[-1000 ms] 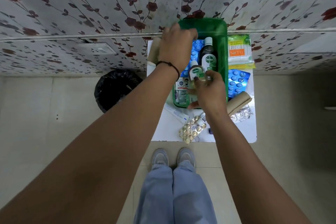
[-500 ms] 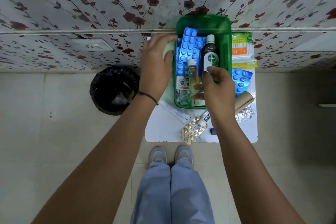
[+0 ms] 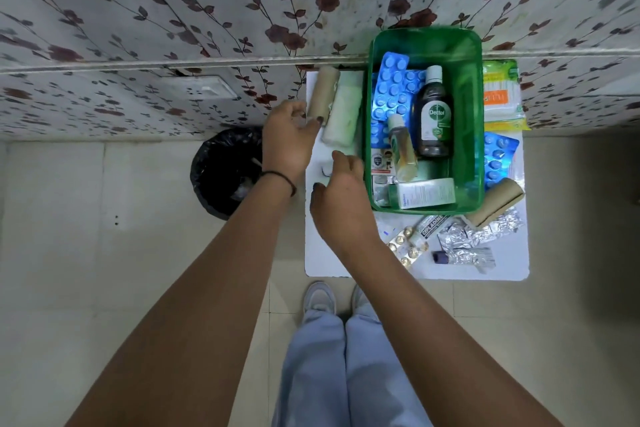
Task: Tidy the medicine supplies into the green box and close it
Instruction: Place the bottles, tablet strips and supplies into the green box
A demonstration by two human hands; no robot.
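Nearest, the right hand (image 3: 341, 198) hovers over the white counter (image 3: 346, 263) just left of the green box (image 3: 475, 121), its fingers loosely spread and holding nothing. Beyond it, the left hand (image 3: 289, 139) reaches toward two bandage rolls (image 3: 332, 104) lying beside the box's left wall; its open fingers sit right at the beige roll's near end, and contact is unclear. Inside the open box lie blue blister packs (image 3: 393, 87) and a Dettol bottle (image 3: 433, 114).
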